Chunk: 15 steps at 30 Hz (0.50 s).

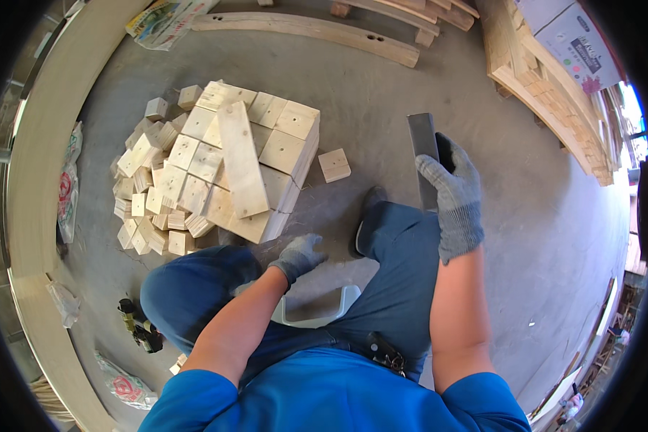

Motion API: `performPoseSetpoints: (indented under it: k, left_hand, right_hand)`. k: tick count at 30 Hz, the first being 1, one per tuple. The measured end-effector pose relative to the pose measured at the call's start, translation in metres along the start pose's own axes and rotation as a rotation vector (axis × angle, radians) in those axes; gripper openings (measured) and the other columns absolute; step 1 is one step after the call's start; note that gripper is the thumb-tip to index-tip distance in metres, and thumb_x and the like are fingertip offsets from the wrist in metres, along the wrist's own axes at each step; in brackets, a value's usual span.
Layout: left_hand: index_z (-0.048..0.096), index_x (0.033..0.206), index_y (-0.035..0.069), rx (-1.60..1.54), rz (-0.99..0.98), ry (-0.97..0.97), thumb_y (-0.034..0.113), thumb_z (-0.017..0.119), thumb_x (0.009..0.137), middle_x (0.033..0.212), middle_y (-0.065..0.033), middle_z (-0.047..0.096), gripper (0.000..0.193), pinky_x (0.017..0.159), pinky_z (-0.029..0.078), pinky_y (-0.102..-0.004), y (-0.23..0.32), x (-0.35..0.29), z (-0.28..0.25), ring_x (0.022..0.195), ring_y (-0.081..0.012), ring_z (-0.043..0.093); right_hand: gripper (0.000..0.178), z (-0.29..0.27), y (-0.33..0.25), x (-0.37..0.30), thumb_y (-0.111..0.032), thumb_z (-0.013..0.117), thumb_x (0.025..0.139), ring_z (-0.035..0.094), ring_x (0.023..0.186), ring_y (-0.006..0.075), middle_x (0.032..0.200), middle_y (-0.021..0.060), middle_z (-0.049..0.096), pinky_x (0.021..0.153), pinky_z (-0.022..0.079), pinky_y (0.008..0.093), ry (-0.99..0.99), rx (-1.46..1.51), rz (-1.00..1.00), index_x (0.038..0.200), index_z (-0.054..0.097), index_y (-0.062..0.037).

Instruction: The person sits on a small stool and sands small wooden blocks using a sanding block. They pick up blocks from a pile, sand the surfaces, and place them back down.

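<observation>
My right hand, in a grey knit glove, grips a dark grey rectangular bar held upright above the floor. The thumb lies across the bar's near face; its exact kind does not show. My left hand, gloved too, hangs low between my knees with fingers loosely apart and nothing visible in it. Just ahead of it stands a stack of pale wooden blocks, each top with a small dark spot. One flat board lies slanted across the stack. A single block sits apart on the floor.
Loose wooden blocks are heaped against the stack's left side. A long timber lies at the back, and a wooden pallet stands far right with a carton on it. A black tool rests by my left knee.
</observation>
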<state>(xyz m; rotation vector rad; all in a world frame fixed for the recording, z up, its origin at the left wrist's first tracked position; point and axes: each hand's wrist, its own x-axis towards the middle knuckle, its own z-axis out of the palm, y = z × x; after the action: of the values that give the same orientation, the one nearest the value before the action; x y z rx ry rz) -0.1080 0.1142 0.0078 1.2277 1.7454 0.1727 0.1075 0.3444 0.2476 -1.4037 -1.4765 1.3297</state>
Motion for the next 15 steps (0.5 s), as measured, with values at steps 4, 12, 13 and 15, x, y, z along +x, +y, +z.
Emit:
performPoseSetpoints:
  k: [4,12,13,15]
  left_hand:
    - [0.062,0.148,0.000,-0.004,0.148,0.154,0.032,0.082,0.094,0.150,-0.0230,0.064,0.066,0.116,0.050,-0.0421,0.030,-0.030,-0.042,0.135,-0.0372,0.065]
    - [0.066,0.148,0.006,-0.128,0.029,0.265,0.038,0.082,0.092,0.139,-0.0182,0.073,0.066,0.111,0.055,-0.0400,0.037,-0.140,-0.081,0.126,-0.0297,0.071]
    - [0.066,0.147,0.006,-0.111,0.034,0.264,0.038,0.082,0.092,0.138,-0.0183,0.073,0.066,0.111,0.054,-0.0404,0.034,-0.146,-0.078,0.126,-0.0307,0.071]
    - [0.067,0.146,0.008,-0.079,0.039,0.260,0.038,0.083,0.091,0.137,-0.0186,0.073,0.065,0.110,0.054,-0.0413,0.032,-0.156,-0.074,0.126,-0.0328,0.071]
  right_hand:
    - [0.061,0.001,0.023,-0.006,-0.015,0.089,0.091,0.071,0.115,0.0201,0.130,0.0146,0.075,0.102,0.055,0.0328,0.055,0.072,-0.081,0.144,0.064,0.0053]
    - [0.057,0.025,0.035,-0.078,-0.015,0.090,0.091,0.071,0.111,0.0176,0.127,0.0106,0.076,0.099,0.055,0.0311,0.025,0.305,-0.008,0.140,0.067,0.0032]
    - [0.057,0.025,0.032,-0.089,-0.015,0.090,0.091,0.071,0.111,0.0173,0.126,0.0104,0.076,0.099,0.055,0.0309,0.011,0.326,0.016,0.140,0.068,0.0031]
    - [0.054,0.019,0.021,-0.107,-0.013,0.087,0.093,0.071,0.109,0.0168,0.124,0.0094,0.076,0.096,0.056,0.0305,-0.022,0.397,0.016,0.140,0.067,0.0030]
